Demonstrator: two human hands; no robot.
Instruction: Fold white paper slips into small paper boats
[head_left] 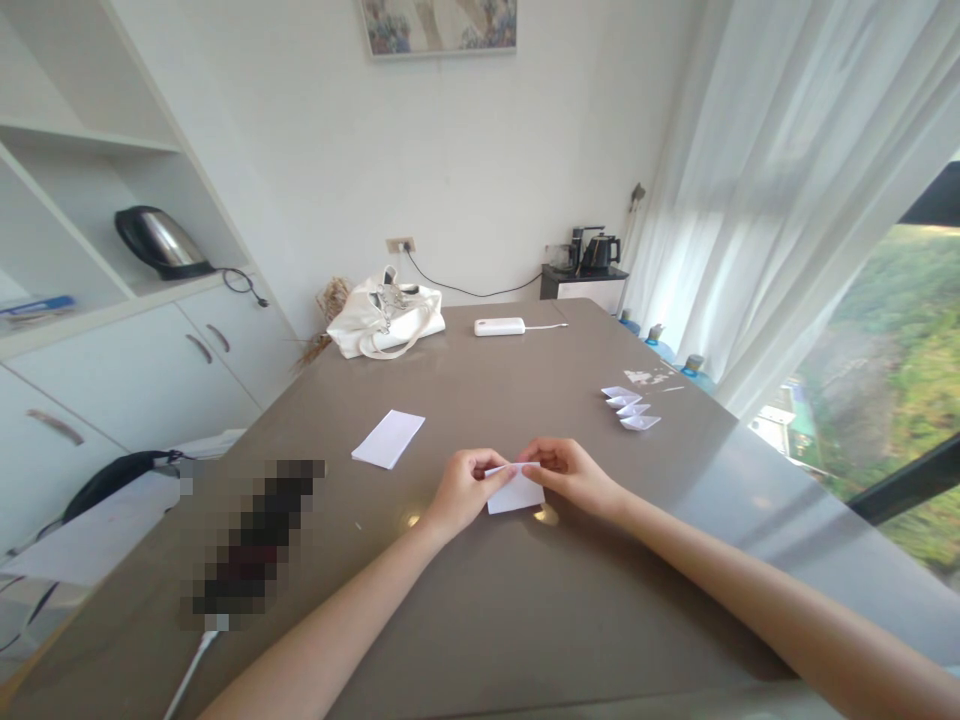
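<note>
A small white folded paper [516, 493] lies on the grey-brown table [465, 590] in front of me. My left hand [466, 487] pinches its upper left edge with fingers closed. My right hand [568, 472] pinches the upper right edge, fingers curled over the fold. Both hands rest low on the tabletop, touching the paper.
A flat stack of white paper [388, 439] lies to the left. Several small folded paper pieces [631, 408] sit at the right. A white handbag [386, 317] and a white power bank [499, 327] stand at the far end. A blurred object [251, 540] is near my left arm.
</note>
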